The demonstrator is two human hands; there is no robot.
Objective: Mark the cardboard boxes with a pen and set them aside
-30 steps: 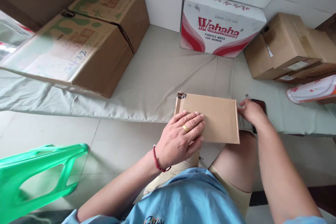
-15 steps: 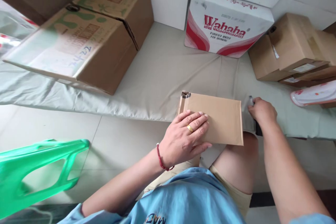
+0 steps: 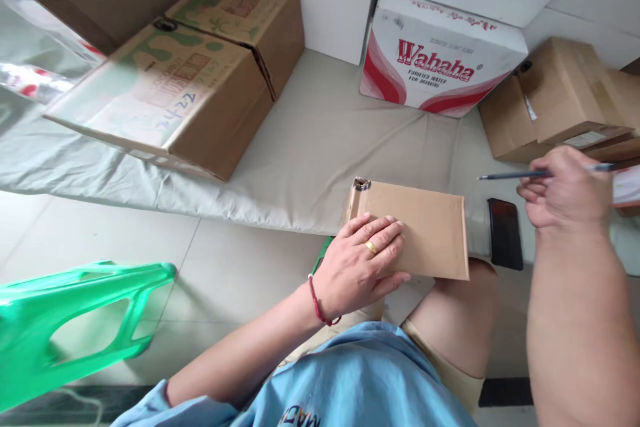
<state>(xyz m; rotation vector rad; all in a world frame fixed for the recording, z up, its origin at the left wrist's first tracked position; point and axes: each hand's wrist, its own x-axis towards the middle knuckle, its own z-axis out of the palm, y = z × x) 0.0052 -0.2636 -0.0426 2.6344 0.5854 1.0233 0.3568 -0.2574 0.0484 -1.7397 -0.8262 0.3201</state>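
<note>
My left hand (image 3: 367, 260) lies flat on a thin brown cardboard piece (image 3: 434, 233), fingers stretched out, with a ring and a red cord bracelet showing. The cardboard has a dark, worn patch at its far left corner and reaches from the bed-like covered surface out over my lap. Off to the right, my right hand (image 3: 567, 187) is raised and closed round a slim dark pen (image 3: 505, 176), whose tip points left. A black phone (image 3: 505, 233) lies between that hand and the cardboard, on the cloth's edge.
Grey-green cloth (image 3: 320, 147) covers the surface. Brown printed cartons (image 3: 220, 107) stand at left, a white Wahaha water box (image 3: 440, 67) at the back, more brown boxes (image 3: 560, 93) at right. A green plastic stool (image 3: 115, 307) is on the tiled floor at lower left.
My right hand has lifted from beside the phone and moved right, and the pen now shows clearly in it. The phone is uncovered. My left hand stays on the cardboard; the view has shifted slightly.
</note>
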